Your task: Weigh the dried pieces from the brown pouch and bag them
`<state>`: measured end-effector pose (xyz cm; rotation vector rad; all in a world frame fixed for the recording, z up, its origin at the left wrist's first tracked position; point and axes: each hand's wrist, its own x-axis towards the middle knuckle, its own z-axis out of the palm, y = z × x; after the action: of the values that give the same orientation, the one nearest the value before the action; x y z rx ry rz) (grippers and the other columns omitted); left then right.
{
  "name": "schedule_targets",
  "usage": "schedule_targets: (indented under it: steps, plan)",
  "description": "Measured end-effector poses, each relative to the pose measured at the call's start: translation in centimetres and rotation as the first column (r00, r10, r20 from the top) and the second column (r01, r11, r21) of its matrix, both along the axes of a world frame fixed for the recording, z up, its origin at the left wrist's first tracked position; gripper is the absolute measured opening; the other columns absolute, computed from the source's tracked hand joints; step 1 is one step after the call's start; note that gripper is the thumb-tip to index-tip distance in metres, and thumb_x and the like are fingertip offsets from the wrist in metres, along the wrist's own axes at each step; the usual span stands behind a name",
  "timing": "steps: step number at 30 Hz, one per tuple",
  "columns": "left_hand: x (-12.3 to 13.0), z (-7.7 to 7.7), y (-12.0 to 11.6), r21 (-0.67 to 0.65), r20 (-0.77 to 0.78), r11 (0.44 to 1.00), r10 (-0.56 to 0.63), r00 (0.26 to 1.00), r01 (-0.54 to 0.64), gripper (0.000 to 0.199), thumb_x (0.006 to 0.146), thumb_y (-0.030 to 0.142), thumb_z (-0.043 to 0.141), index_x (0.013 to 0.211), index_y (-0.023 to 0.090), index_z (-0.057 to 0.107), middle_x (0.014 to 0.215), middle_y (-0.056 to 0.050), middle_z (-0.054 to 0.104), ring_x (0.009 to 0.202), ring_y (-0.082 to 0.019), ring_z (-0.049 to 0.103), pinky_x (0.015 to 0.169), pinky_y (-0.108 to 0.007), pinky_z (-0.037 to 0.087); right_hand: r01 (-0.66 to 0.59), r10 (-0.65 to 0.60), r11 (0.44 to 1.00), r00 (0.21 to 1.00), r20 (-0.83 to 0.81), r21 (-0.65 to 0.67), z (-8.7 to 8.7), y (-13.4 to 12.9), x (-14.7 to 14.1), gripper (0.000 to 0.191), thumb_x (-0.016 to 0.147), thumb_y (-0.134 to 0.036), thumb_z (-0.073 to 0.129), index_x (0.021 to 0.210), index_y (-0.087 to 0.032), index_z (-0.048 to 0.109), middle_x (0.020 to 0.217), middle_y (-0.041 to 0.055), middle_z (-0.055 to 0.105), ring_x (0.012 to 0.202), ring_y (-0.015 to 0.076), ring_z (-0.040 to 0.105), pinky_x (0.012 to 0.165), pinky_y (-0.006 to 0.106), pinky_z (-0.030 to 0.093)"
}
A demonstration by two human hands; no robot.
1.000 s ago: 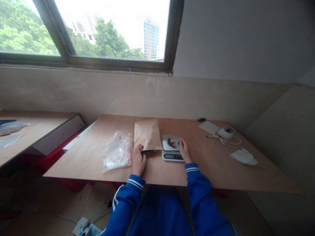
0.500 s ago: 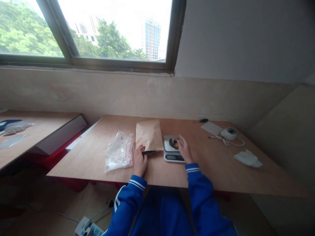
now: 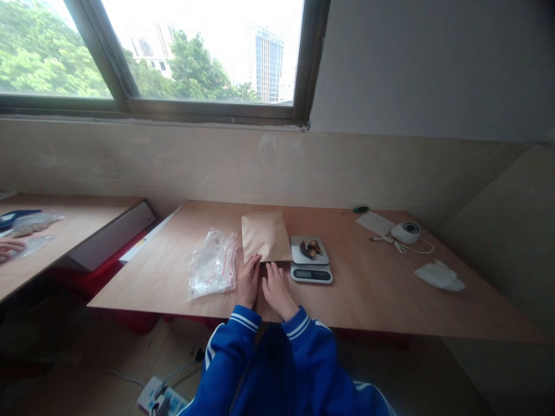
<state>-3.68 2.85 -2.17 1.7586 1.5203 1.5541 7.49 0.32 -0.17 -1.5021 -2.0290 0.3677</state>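
One brown paper bag (image 3: 266,237) lies flat on the wooden table (image 3: 368,300), its long axis running from 6 to 12 o'clock, with the near short edge toward the person and the far edge toward the wall. Both hands rest at this near edge: the left hand (image 3: 248,282) has the fingers lightly spread and its fingertips touch the bag's lower left corner, and the right hand (image 3: 276,287), just beside it at 3 o'clock, lies with fingers loosely extended and touching the bag's lower edge. Neither hand grips anything that I can see; a dark thin object between them is too hidden to tell. At 9 o'clock from the bag is one heap of clear plastic bags (image 3: 213,264) with red lines. At 3 o'clock, just beside the bag, stands one small kitchen scale (image 3: 318,273), and on its plate lie two or three dark brown pieces (image 3: 311,248).
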Motion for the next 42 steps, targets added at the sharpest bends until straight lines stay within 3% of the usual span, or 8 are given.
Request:
schedule_targets:
  steps: [4, 8, 20, 23, 26, 34, 38, 42]
  plan:
    - [0.1, 0.0, -0.1, -0.011, 0.043, 1.000, 0.009, 0.999, -0.008, 0.029, 0.092, 0.027, 0.045, 0.113, 0.020, 0.064, 0.123, -0.009, 0.063, 0.121, -0.022, 0.054, 0.104, -0.044, 0.044, 0.146, -0.146, 0.989, 0.989, 0.021, 0.006, -0.7, 0.6, -1.2, 0.041, 0.091, -0.020, 0.036, 0.127, -0.005, 0.049, 0.130, 0.0283, 0.050, 0.113, 0.0361, 0.053, 0.090, 0.055, 0.044]
    - [0.2, 0.4, -0.2, -0.014, 0.040, 1.000, 0.026, 0.999, -0.026, 0.029, 0.091, 0.027, 0.046, 0.112, 0.020, 0.065, 0.121, -0.008, 0.064, 0.119, -0.022, 0.056, 0.103, -0.044, 0.045, 0.215, -0.215, 0.977, 0.977, -0.008, -0.004, -1.1, 1.2, -1.7, 0.036, 0.090, -0.020, 0.038, 0.121, -0.008, 0.051, 0.126, 0.0277, 0.053, 0.108, 0.0360, 0.055, 0.086, 0.054, 0.046]
    - [0.2, 0.7, -0.2, 0.002, 0.050, 0.999, 0.035, 0.998, -0.035, 0.028, 0.092, 0.029, 0.046, 0.108, 0.019, 0.066, 0.118, -0.009, 0.066, 0.116, -0.022, 0.058, 0.101, -0.043, 0.046, 0.200, -0.197, 0.979, 0.979, 0.054, -0.046, 0.0, -0.2, -2.1, 0.049, 0.085, -0.015, 0.042, 0.133, -0.007, 0.041, 0.134, 0.0257, 0.047, 0.112, 0.0386, 0.052, 0.090, 0.055, 0.043]
    - [0.2, 0.8, -0.3, 0.010, 0.037, 0.999, 0.041, 0.998, -0.041, 0.027, 0.092, 0.029, 0.046, 0.108, 0.019, 0.066, 0.117, -0.009, 0.066, 0.115, -0.022, 0.058, 0.101, -0.044, 0.046, 0.252, -0.250, 0.967, 0.967, 0.042, -0.049, -0.1, -0.4, -2.2, 0.045, 0.085, -0.015, 0.040, 0.129, -0.008, 0.046, 0.126, 0.0255, 0.052, 0.104, 0.0374, 0.055, 0.085, 0.054, 0.045]
    - [0.2, 0.9, -0.3, 0.015, 0.030, 0.999, 0.037, 0.999, -0.037, 0.028, 0.092, 0.028, 0.046, 0.109, 0.018, 0.066, 0.118, -0.010, 0.066, 0.115, -0.022, 0.058, 0.101, -0.044, 0.046, 0.312, -0.311, 0.950, 0.950, 0.035, -0.024, -0.1, -0.6, -2.2, 0.038, 0.086, -0.014, 0.039, 0.121, -0.011, 0.054, 0.131, 0.0256, 0.047, 0.102, 0.0358, 0.054, 0.085, 0.054, 0.043]
    - [0.2, 0.8, -0.3, 0.020, 0.030, 0.999, 0.028, 0.999, -0.029, 0.028, 0.092, 0.028, 0.047, 0.109, 0.018, 0.066, 0.119, -0.011, 0.065, 0.115, -0.022, 0.058, 0.101, -0.045, 0.046, 0.318, -0.297, 0.946, 0.928, 0.224, -0.067, 1.1, -1.1, -2.3, 0.039, 0.090, -0.018, 0.041, 0.127, -0.014, 0.054, 0.139, 0.0203, 0.046, 0.108, 0.0329, 0.051, 0.086, 0.046, 0.043]
    - [0.2, 0.8, -0.3, 0.030, 0.028, 0.999, 0.034, 0.999, -0.035, 0.028, 0.092, 0.030, 0.047, 0.109, 0.019, 0.066, 0.119, -0.010, 0.066, 0.114, -0.023, 0.059, 0.100, -0.045, 0.047, 0.305, -0.290, 0.949, 0.944, 0.160, -0.081, 1.0, -0.9, -2.2, 0.038, 0.090, -0.018, 0.040, 0.123, -0.013, 0.057, 0.137, 0.0183, 0.049, 0.108, 0.0334, 0.052, 0.088, 0.048, 0.043]
    - [0.1, 0.8, -0.2, 0.029, 0.025, 0.999, 0.033, 0.999, -0.033, 0.029, 0.092, 0.031, 0.046, 0.109, 0.020, 0.066, 0.120, -0.010, 0.066, 0.116, -0.023, 0.058, 0.100, -0.046, 0.046, 0.315, -0.321, 0.945, 0.945, -0.064, -0.087, 0.0, -0.6, -2.0, 0.038, 0.088, -0.016, 0.038, 0.120, -0.013, 0.060, 0.134, 0.0186, 0.049, 0.115, 0.0335, 0.048, 0.090, 0.048, 0.044]
